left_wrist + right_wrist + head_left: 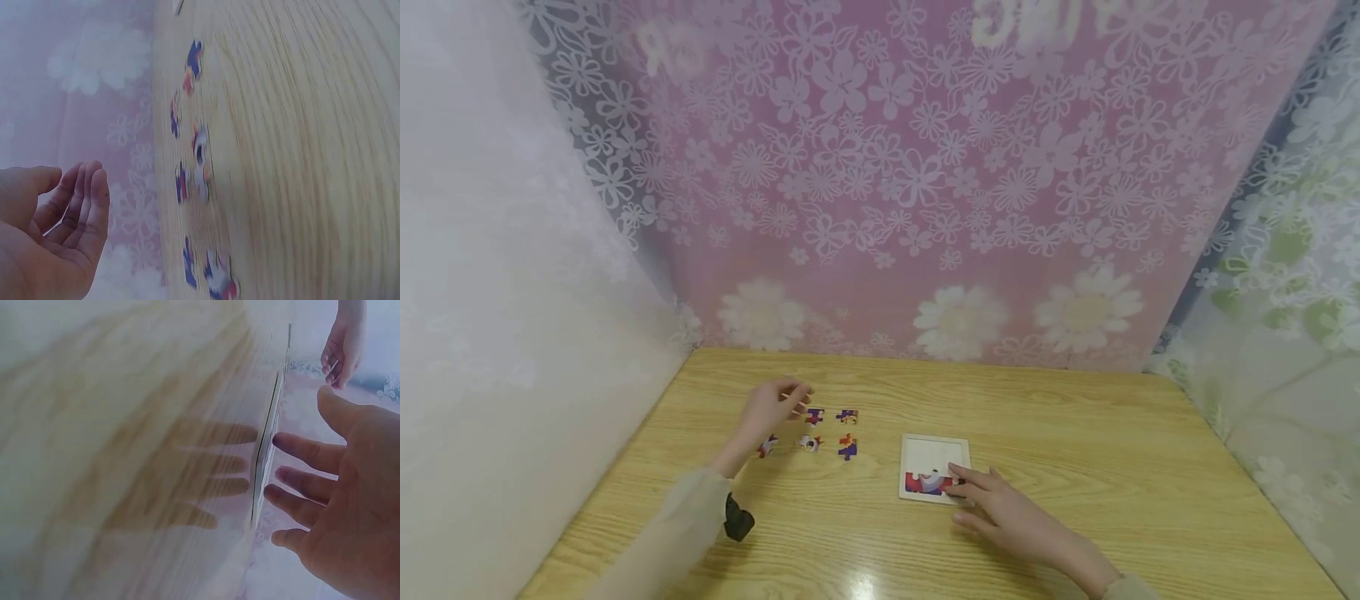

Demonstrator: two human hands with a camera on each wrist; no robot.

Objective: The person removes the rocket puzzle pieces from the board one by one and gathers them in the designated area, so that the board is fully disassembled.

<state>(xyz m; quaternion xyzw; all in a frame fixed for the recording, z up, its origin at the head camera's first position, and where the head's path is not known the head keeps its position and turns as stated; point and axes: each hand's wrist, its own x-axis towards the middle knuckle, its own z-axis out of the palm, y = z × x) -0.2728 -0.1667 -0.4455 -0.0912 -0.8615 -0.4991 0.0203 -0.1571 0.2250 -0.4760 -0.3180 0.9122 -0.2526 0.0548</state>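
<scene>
Several loose jigsaw pieces lie on the left part of the table, among them a red and purple piece [815, 416], an orange and purple piece [847, 448] and a white piece with an eye [811, 444]. My left hand [769, 410] hovers over the far-left pieces. Its fingers [94, 206] are loosely bent, with nothing between them and the thumb. Right of the pieces lies a square puzzle tray [934, 438], its bottom row filled with red, white and purple pieces [927, 482]. My right hand [1015, 517] has its spread fingers over the tray's lower right corner, hiding part of that row.
The wooden table [1075, 450] stands against a pink flowered curtain [887, 208] at the back. Pale cloth [512, 292] hangs on the left and a leafy curtain [1292, 333] on the right. A black band [738, 518] is on the left wrist.
</scene>
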